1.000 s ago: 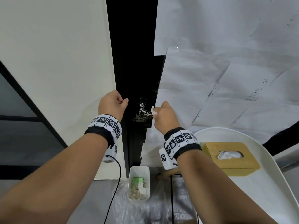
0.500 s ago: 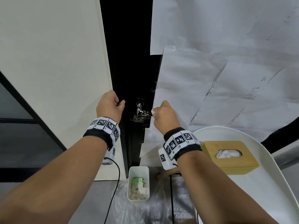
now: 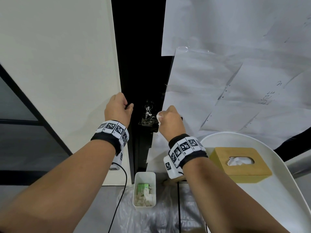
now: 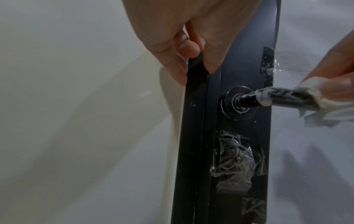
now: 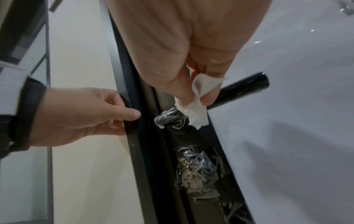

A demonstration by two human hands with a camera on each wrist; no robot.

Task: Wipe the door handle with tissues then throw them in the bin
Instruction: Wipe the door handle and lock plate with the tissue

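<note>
A black lever door handle sticks out from a round rosette on the dark door edge, smeared with white residue near its base. My right hand pinches a white tissue around the handle about midway along it; the tissue wraps over the bar. My left hand grips the door edge, thumb in front and fingers behind, left of the rosette. A white rectangular bin stands on the floor below, with crumpled tissues and a green item inside.
A wooden-lidded tissue box sits on a white round table at the right. White paper sheets cover the door. Crinkled clear plastic is taped below the handle. A clear plastic bag lies under the bin.
My left thumb has closed onto the door edge. The right hand stays on the handle, the tissue shifting only slightly.
</note>
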